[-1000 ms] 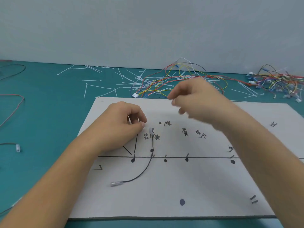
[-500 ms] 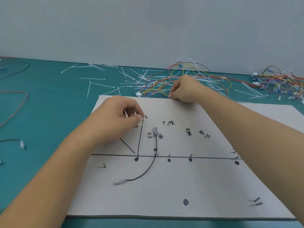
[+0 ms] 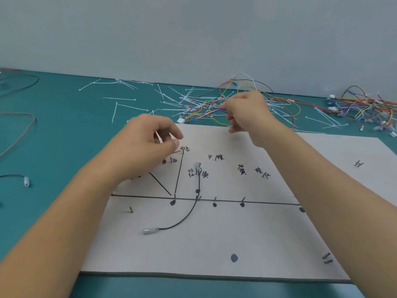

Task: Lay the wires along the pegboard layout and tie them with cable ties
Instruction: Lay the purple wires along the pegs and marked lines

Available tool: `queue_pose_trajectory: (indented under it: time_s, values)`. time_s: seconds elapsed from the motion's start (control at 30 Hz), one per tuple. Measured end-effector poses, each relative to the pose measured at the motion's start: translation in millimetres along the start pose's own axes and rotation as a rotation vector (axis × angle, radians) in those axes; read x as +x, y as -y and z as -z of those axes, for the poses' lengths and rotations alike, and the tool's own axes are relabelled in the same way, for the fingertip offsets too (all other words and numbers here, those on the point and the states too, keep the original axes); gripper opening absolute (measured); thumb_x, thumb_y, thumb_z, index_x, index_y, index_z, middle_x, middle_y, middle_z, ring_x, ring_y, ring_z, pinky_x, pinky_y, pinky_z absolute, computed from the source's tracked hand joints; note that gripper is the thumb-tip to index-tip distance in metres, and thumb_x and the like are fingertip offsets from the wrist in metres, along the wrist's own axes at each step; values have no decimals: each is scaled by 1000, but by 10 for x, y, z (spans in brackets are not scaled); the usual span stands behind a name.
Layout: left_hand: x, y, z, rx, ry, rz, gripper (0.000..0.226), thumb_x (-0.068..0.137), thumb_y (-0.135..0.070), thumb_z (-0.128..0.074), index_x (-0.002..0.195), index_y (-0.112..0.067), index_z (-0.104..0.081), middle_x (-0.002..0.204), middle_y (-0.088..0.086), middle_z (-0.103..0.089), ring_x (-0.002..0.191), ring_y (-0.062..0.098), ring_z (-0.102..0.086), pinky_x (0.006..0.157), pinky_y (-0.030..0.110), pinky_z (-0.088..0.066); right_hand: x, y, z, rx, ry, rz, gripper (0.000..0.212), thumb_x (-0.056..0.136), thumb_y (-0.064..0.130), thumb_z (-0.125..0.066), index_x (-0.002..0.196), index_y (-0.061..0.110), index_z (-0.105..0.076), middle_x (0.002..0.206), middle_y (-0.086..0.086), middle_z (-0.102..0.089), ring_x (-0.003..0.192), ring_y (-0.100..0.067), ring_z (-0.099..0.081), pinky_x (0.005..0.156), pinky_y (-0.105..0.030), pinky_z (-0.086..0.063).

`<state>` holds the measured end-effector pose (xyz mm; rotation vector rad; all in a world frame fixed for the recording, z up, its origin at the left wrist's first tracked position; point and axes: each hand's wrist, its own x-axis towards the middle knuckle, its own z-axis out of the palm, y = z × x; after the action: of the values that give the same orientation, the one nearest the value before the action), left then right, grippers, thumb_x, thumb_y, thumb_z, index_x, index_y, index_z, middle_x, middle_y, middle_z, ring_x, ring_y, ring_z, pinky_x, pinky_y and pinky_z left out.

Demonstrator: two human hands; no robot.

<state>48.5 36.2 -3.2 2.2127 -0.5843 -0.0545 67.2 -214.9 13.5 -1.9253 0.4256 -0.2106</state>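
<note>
View from a head camera, looking down over both forearms at a white board lying on a teal worktop. The board bore drawn black lines, dots, handwritten labels and short metal pegs.

I had the left hand over the board's far left part, fingers curled and thumb against forefinger, pinching a thin white strip; I could not tell whether it was a tie.

I had the right hand raised at the board's far edge, its fingers closed on a few strands of the coloured wires, which lay in a loose tangle just beyond the board, a white plug at their near end.

One black wire lay on the board: it ran from a small pale plug between two labels, down across the long drawn line, then curved left to a grey plug lying loose.

White ties were scattered over the worktop beyond the board. A second tangle sat far right, and stray leads lay far left
</note>
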Motion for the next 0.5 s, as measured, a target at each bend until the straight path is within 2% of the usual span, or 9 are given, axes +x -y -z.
queue_pose_trajectory:
  time_s: [0.07,0.13,0.2,0.3,0.37,0.43,0.5]
  values:
    - [18,-85,-15,0,-18,-4,14,93,-23,-68,96,-36,-73,84,-19,-67,52,2,-53,46,16,-43,-62,30,0,-15,79,-27,18,94,7,-58,83,11,-72,50,11,-59,49,-8,-50,46,-26,-51]
    - [72,-185,-31,9,-28,-19,17,92,-24,-68,101,-38,-71,88,-19,-68,52,2,-55,48,16,-43,-123,44,23,-131,144,26,33,94,-1,-53,72,17,-69,64,4,-59,51,-9,-51,54,-32,-55]
    - [164,-269,-52,56,-36,-35,23,91,-28,-69,110,-41,-67,96,-16,-66,60,6,-60,54,22,-44,-193,68,67,-150,159,28,34,90,-2,-52,66,18,-65,69,-1,-57,55,-14,-50,54,-29,-52]
    - [344,-305,-146,175,-35,-62,46,89,-30,-71,132,-40,-55,117,-10,-57,78,3,-59,67,26,-44,-266,104,120,-134,209,19,37,83,-4,-46,58,17,-63,60,-2,-58,54,-17,-47,52,-25,-42]
    - [476,-292,-235,217,18,-90,59,87,-27,-74,140,-36,-51,125,-3,-48,82,1,-54,79,29,-42,-305,131,148,-104,212,31,36,82,-4,-43,59,17,-61,56,-1,-56,53,-18,-49,54,-26,-41]
    - [609,-256,-318,266,80,-133,57,86,-26,-77,138,-34,-56,126,0,-47,90,14,-53,86,31,-42,-347,168,180,-33,214,43,36,82,-6,-38,61,16,-59,54,-1,-54,52,-18,-50,53,-27,-41]
    - [738,-205,-386,290,98,-188,42,89,-27,-76,129,-31,-67,120,0,-55,90,10,-52,84,27,-37,-373,206,231,62,240,58,38,82,-10,-33,62,14,-56,60,-5,-56,53,-20,-51,55,-28,-41]
